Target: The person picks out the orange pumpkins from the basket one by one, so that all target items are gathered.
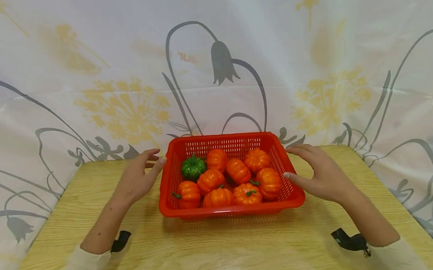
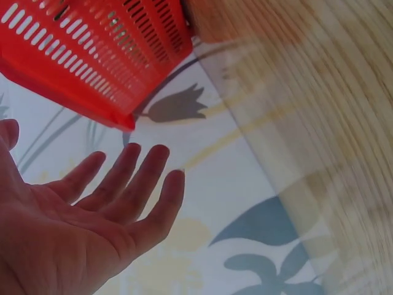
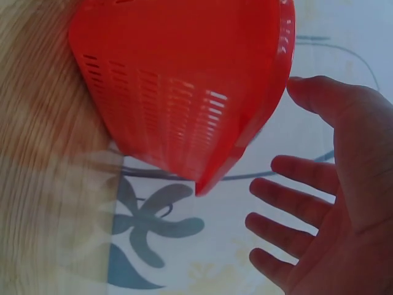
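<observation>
A red plastic basket (image 1: pixel 232 210) with slotted walls stands on the table in the head view. Inside it lie several orange pumpkins (image 1: pixel 218 197) and one green pumpkin (image 1: pixel 193 167) at the back left. My left hand (image 1: pixel 138 176) is beside the basket's left rim, thumb near it, fingers loosely bent and holding nothing. On the other side my right hand (image 1: pixel 321 172) has its thumb tip right at the rim. In the right wrist view its fingers (image 3: pixel 288 200) are spread apart beside the basket wall (image 3: pixel 159 110). The left wrist view shows the left palm (image 2: pixel 67 233) facing the basket.
The wooden table (image 1: pixel 198 260) reaches back to a white curtain (image 1: pixel 209 65) printed with grey and yellow flowers. Black straps (image 1: pixel 348 240) with small mounts sit at both wrists.
</observation>
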A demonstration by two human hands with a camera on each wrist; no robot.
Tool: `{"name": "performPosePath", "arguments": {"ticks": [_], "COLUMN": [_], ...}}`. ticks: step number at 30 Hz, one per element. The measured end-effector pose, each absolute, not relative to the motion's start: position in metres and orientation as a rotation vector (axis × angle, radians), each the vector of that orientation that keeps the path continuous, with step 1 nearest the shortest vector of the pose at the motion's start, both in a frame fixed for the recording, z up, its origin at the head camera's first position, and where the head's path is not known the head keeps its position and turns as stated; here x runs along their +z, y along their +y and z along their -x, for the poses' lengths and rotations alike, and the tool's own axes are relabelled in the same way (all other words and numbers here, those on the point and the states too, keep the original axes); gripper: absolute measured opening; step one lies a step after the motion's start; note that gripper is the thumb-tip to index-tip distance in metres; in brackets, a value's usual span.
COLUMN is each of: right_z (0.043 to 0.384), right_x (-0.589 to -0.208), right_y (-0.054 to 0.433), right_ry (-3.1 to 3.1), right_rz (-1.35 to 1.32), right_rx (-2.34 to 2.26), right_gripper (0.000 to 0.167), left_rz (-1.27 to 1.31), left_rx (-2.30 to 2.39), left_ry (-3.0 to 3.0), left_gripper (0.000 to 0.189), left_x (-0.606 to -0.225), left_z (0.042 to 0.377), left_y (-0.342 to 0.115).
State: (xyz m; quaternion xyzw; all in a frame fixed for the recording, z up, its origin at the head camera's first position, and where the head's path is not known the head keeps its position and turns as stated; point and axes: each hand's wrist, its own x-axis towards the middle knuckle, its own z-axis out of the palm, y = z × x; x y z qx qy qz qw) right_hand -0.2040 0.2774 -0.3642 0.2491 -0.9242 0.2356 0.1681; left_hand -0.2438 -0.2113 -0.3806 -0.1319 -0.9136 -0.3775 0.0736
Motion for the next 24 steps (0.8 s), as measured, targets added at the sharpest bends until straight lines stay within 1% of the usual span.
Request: {"name": "performPosePath", "arguments": {"ticks": [6,13,24], "right_z": [0.201,0.204,0.209], "right_x": [-0.365,-0.369,-0.371], "right_y": [0.268,0.260,0.248], "right_ry": [-2.619,-2.591,-2.669], "right_rz": [-0.799,-0.914,-0.951], "right_rx": [0.650,0.626,0.603], "right_gripper": [0.060,0.058,0.063], "left_rz": [0.404,0.419,0.440], "left_rx": [-1.179,-1.233,-1.327], "left_ry": [-2.775,-2.760,-2.744], "left_gripper": [0.068,0.067,0.061], "left_x": [-0.383,-0.390,-0.396], "left_z": [0.244,0.246,0.247], "left_y": [-0.205,-0.201,-0.194]}}
